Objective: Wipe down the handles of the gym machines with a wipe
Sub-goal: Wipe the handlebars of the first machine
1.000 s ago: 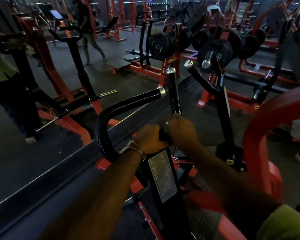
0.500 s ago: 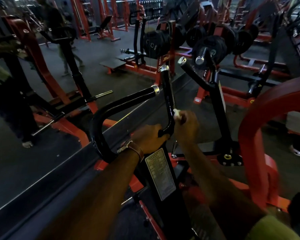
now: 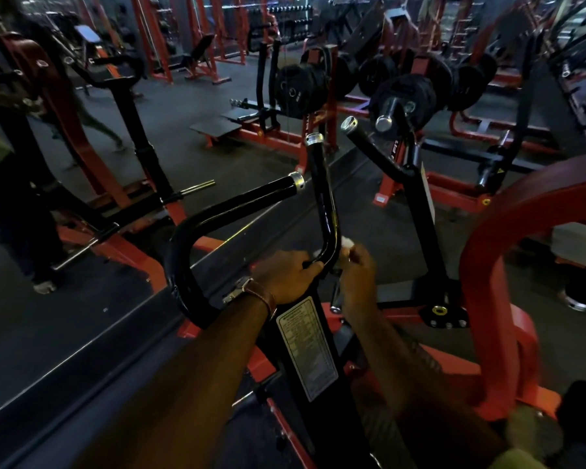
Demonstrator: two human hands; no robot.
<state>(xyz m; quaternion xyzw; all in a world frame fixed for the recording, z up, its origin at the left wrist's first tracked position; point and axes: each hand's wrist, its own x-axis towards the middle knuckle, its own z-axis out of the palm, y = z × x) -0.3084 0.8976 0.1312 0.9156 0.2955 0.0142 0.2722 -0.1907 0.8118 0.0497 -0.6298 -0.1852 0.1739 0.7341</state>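
A black machine handle (image 3: 322,198) with a chrome end cap rises in front of me and bends at its base. My left hand (image 3: 285,275), with a brown-strapped watch at the wrist, grips the bend of that handle. My right hand (image 3: 357,272) holds a small white wipe (image 3: 347,242) against the right side of the same bar, just above the bend. A second black handle (image 3: 244,204) curves out to the left, and a third (image 3: 376,150) angles up on the right.
A labelled black post (image 3: 305,346) of the machine stands below my hands. A red frame arch (image 3: 494,252) is at the right. Loaded weight plates (image 3: 403,96) and red racks fill the back. A mirror wall (image 3: 48,231) runs along the left, showing people.
My right hand with the wipe has slid from the base of the handle a little up its right side, and the white wipe now shows. The left hand kept its grip.
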